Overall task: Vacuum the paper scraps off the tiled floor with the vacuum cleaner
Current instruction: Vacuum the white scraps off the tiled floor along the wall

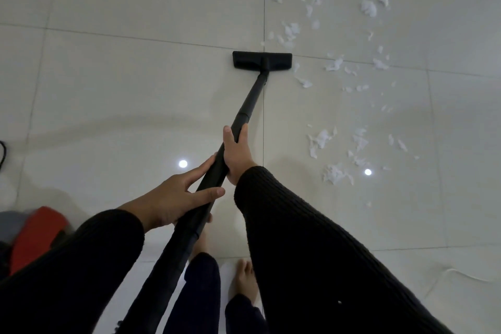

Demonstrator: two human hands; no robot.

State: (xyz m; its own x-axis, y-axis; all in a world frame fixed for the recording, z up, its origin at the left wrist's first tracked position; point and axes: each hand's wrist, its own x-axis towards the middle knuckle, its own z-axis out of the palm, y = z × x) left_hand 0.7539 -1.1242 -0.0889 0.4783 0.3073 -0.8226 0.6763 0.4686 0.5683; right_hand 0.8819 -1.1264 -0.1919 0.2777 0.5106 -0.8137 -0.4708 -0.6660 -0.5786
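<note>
A black vacuum wand [250, 100] runs from my hands forward to a flat black floor nozzle [262, 60] resting on the pale tiles at a grout crossing. My right hand [236, 153] grips the wand higher up along it, fingers wrapped round. Just behind it, my left hand [177, 198] holds the same tube, thumb laid over the top. White paper scraps [336, 141] lie scattered over the floor to the right of the nozzle and wand, from the far top right down to beside my right sleeve. A few scraps [290, 32] sit just beyond the nozzle's right end.
The red and grey vacuum body [38, 233] stands at the lower left, blurred. A dark cable [2, 153] shows at the left edge. My bare feet [245, 276] stand below the wand. Two ceiling-light reflections [183, 163] shine on the glossy tiles.
</note>
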